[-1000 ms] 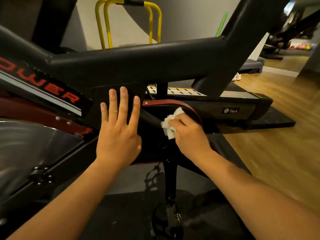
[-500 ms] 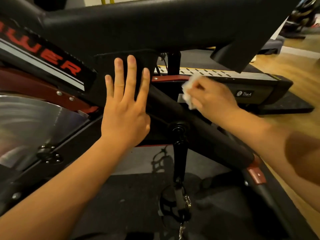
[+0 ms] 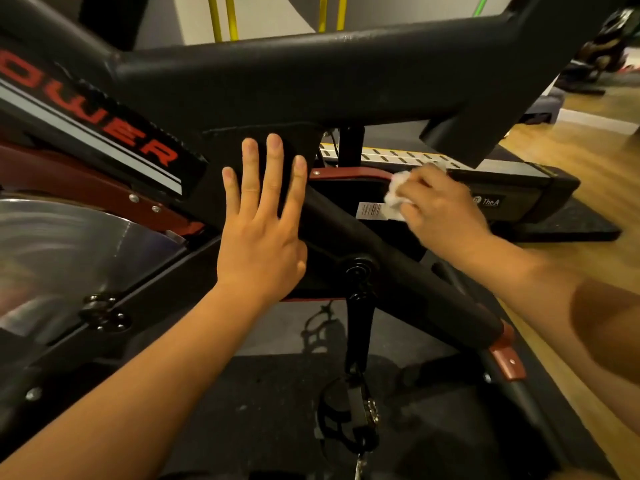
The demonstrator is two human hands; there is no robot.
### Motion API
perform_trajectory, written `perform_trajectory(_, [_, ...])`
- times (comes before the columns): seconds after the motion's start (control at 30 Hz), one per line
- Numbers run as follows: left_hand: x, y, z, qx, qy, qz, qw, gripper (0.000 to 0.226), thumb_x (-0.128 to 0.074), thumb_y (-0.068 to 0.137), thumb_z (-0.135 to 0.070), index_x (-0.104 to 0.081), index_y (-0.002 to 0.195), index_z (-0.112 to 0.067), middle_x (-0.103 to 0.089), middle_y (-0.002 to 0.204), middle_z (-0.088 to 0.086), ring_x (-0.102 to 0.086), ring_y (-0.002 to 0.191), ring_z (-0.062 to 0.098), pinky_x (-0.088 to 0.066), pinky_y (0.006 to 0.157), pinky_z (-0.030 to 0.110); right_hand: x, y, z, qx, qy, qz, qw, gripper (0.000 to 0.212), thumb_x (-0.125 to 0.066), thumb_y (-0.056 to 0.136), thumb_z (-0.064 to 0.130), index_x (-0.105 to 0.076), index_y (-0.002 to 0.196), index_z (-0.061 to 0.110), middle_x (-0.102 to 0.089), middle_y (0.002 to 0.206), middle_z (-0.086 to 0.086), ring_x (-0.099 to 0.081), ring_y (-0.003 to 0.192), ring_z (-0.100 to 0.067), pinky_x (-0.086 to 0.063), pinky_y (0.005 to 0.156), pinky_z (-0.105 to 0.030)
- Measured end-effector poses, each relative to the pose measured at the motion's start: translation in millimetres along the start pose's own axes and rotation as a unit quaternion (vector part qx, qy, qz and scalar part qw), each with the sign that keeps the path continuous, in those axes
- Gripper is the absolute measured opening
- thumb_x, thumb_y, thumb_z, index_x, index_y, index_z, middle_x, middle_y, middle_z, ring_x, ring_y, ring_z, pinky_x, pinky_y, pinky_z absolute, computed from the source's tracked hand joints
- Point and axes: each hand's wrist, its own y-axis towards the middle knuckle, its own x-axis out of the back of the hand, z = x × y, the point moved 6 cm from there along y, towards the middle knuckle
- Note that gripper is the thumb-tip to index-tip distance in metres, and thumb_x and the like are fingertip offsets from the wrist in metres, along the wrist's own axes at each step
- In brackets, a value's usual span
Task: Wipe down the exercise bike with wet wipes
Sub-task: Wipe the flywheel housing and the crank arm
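From the head camera, the black frame of the exercise bike [image 3: 311, 74] is seen filling most of the picture, with a thick bar running across the upper half. Red lettering [image 3: 104, 123] reading "OWER" is carried on the sloping bar at the upper left, and the shiny metal flywheel [image 3: 62, 251] is seen at the left edge.

The left hand [image 3: 259, 237] is laid flat on the black frame at the centre. Its fingers are straight and slightly spread, pointing up, and nothing is gripped by it.

The right hand [image 3: 440, 209] is placed right of centre, and a crumpled white wet wipe [image 3: 396, 194] is clutched in its curled fingers. The wipe is pressed against the bike's black side panel, just under a red trim strip and just beside a white barcode sticker [image 3: 370, 210]. This hand is slightly blurred.

Below the hands, the crank arm [image 3: 358, 327] is seen hanging straight down, with the pedal [image 3: 349, 414] and its strap at the bottom centre, above a dark floor mat [image 3: 270, 393].

Behind the bike, a treadmill [image 3: 519, 188] is seen on the right on a wooden floor [image 3: 588, 161]. Yellow bars [image 3: 225, 19] are visible against the wall at the top.
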Motion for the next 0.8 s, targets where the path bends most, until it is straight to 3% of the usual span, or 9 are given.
perform_trajectory(0.1, [0.3,0.3,0.4,-0.002,-0.004,-0.004,1.000,0.093,-0.060,0.082,-0.024,-0.005,0.156,-0.010,0.005,0.161,0.024,0.008,0.147,0.046,-0.004,0.118,0.062,-3.9,34.2,58.1,0.041,0.054,-0.029,0.997,0.025,-0.043,0.094,0.018,-0.065,0.104,0.009,-0.058,0.105,-0.009,-0.055,0.090,-0.025,-0.047,0.073,-0.038])
perform_trajectory(0.17, [2.0,-0.5,1.8,-0.006,-0.008,-0.010,1.000,0.091,-0.061,0.082,-0.022,-0.008,0.156,-0.010,0.002,0.161,0.024,0.006,0.147,0.045,-0.005,0.118,0.061,-12.0,42.4,78.8,0.091,0.067,-0.050,0.992,0.019,-0.052,0.091,0.011,-0.066,0.104,0.007,-0.058,0.101,-0.012,-0.057,0.089,-0.028,-0.050,0.070,-0.038])
perform_trajectory(0.3, [4.2,-2.6,5.1,-0.015,-0.001,-0.007,1.000,0.089,-0.060,0.084,-0.023,-0.010,0.156,-0.010,0.002,0.162,0.023,0.005,0.148,0.045,-0.004,0.119,0.060,-31.4,4.2,47.9,0.158,0.043,-0.049,0.985,0.025,-0.053,0.086,0.003,-0.068,0.106,0.005,-0.063,0.100,-0.016,-0.063,0.084,-0.036,-0.055,0.069,-0.041])
perform_trajectory(0.37, [4.5,-3.1,5.8,-0.017,-0.001,-0.003,1.000,0.088,-0.058,0.084,-0.023,-0.010,0.156,-0.011,0.002,0.162,0.022,0.006,0.148,0.045,-0.003,0.119,0.059,-44.0,-25.0,17.2,0.091,0.049,-0.003,0.995,0.026,-0.055,0.085,0.003,-0.068,0.107,0.006,-0.064,0.102,-0.014,-0.065,0.085,-0.037,-0.056,0.073,-0.038])
perform_trajectory(0.43, [5.2,-2.9,5.0,-0.014,-0.004,-0.001,1.000,0.088,-0.058,0.084,-0.023,-0.010,0.156,-0.011,0.002,0.162,0.022,0.007,0.147,0.045,-0.001,0.119,0.059,-48.6,-42.9,-7.2,-0.040,0.102,0.029,0.994,0.022,-0.058,0.089,0.005,-0.069,0.107,0.011,-0.065,0.107,-0.008,-0.064,0.096,-0.029,-0.047,0.084,-0.026])
perform_trajectory(0.5, [3.9,-2.4,4.2,-0.016,-0.007,0.007,1.000,0.088,-0.058,0.084,-0.023,-0.010,0.156,-0.011,0.003,0.162,0.022,0.008,0.147,0.045,0.000,0.118,0.059,-42.5,-44.5,-6.9,-0.124,0.180,0.002,0.976,0.016,-0.062,0.091,0.014,-0.071,0.103,0.017,-0.067,0.106,-0.002,-0.062,0.098,-0.018,-0.039,0.085,-0.017])
perform_trajectory(0.63, [5.8,-2.7,6.1,-0.030,-0.003,0.012,0.999,0.088,-0.061,0.083,-0.024,-0.013,0.156,-0.012,0.002,0.162,0.022,0.006,0.147,0.046,-0.001,0.118,0.059,-28.0,-26.6,61.9,-0.061,0.327,-0.045,0.942,0.024,-0.064,0.090,0.015,-0.068,0.113,0.014,-0.061,0.082,0.011,-0.056,0.077,-0.005,-0.043,0.073,-0.012])
perform_trajectory(0.73, [8.3,-3.9,6.4,-0.035,-0.015,0.013,0.999,0.082,-0.059,0.084,-0.023,-0.019,0.155,-0.010,-0.002,0.162,0.021,0.003,0.147,0.045,-0.003,0.118,0.061,-39.4,-39.9,58.2,-0.106,0.365,-0.027,0.924,0.021,-0.065,0.089,0.019,-0.064,0.110,0.020,-0.059,0.077,0.011,-0.059,0.075,-0.006,-0.046,0.071,-0.016])
perform_trajectory(0.8, [7.0,-10.2,0.6,-0.057,-0.025,-0.001,0.998,0.073,-0.056,0.082,-0.021,-0.032,0.150,-0.006,-0.012,0.161,0.021,-0.005,0.148,0.043,-0.010,0.117,0.064,-57.6,-68.1,23.4,-0.152,0.331,0.031,0.931,0.016,-0.065,0.089,0.022,-0.057,0.098,0.033,-0.064,0.083,0.005,-0.063,0.081,-0.011,-0.050,0.072,-0.028])
